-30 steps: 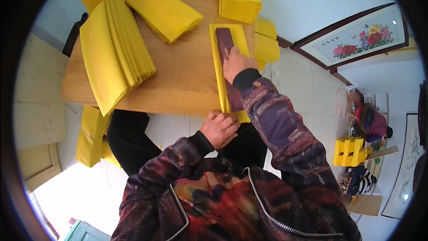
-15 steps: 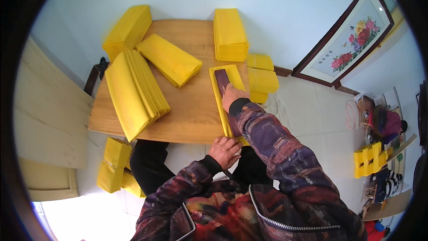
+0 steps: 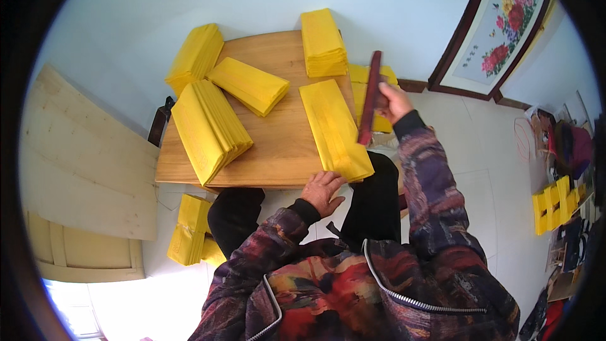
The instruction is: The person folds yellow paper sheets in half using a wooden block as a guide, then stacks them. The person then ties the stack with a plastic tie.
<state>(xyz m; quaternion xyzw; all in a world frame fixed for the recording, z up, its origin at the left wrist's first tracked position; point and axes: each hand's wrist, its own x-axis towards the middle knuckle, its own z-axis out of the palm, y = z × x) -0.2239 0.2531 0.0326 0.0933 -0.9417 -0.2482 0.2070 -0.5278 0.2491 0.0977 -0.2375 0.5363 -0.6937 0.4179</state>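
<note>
My right hand (image 3: 394,102) grips a long, flat dark-red bar (image 3: 371,98), probably wooden. The bar is held up off the table's right edge, tilted on end. In front of me lies a folded yellow paper packet (image 3: 333,127), flat along the right side of the table, its near end reaching past the edge above my leg. Against the near left corner of this packet rests my left hand (image 3: 323,192), fingers stretched out and thumb apart, holding nothing.
On the wooden table (image 3: 278,155) lie a fanned yellow stack (image 3: 211,129), a yellow packet (image 3: 249,85) and more stacks at the back left (image 3: 196,57) and back right (image 3: 324,43). Tied yellow bundles (image 3: 189,230) stand on the floor left. A framed flower picture (image 3: 499,31) leans right.
My right hand has lifted the bar off the packet and moved right with it. The packet's top now lies uncovered and flat. My left hand has shifted slightly onto its near corner.
</note>
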